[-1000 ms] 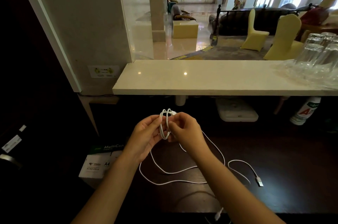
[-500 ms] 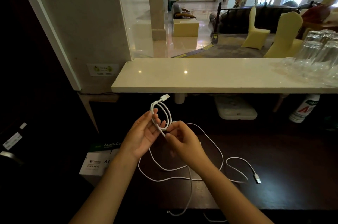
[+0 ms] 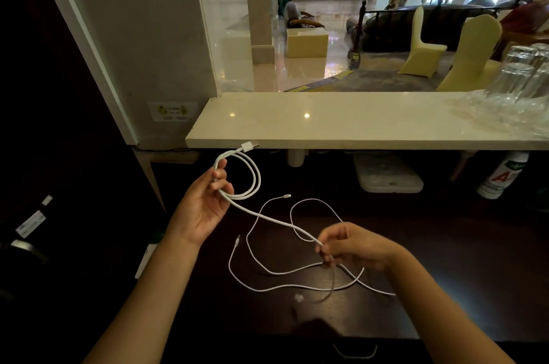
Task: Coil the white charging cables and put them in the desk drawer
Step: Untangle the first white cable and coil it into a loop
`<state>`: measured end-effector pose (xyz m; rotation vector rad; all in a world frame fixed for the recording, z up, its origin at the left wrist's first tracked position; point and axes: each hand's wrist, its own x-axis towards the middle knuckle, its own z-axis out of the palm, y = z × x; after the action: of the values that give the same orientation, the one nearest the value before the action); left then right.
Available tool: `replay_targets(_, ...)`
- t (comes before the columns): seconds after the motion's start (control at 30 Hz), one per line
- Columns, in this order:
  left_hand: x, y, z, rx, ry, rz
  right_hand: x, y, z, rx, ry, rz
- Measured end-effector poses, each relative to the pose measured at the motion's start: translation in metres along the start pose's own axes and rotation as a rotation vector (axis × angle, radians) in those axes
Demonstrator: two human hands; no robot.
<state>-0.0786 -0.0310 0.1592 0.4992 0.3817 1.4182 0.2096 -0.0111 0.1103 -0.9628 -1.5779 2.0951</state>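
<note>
My left hand [image 3: 205, 209] holds a small coil of a white charging cable [image 3: 255, 182] above the dark desk [image 3: 445, 274], fingers curled round the loops; the cable's USB plug [image 3: 248, 146] sticks up near the marble ledge. From the coil the cable runs down and right to my right hand [image 3: 350, 245], which pinches it. Its blurred tail hangs below that hand. A second white cable [image 3: 267, 280] lies loose in wide curves on the desk between my arms. The drawer is not visible.
A marble ledge [image 3: 326, 123] overhangs the desk's far side, with several upturned glasses [image 3: 517, 87] at its right. Under it stand a white flat box [image 3: 386, 176] and a white bottle [image 3: 502, 179]. A paper ream sits down left of my left arm.
My hands have drawn apart: the right slid down and right along the cable, stretching a straight length from the coil. The left hand rose slightly and the coil opened wider.
</note>
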Motion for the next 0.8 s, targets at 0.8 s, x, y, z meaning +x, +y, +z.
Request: replay_targets(0.8,-0.031,-0.046,0.006,0.804,0.327,-0.153,0.042,-0.079,0.072,-0.339,0.435,-0.211)
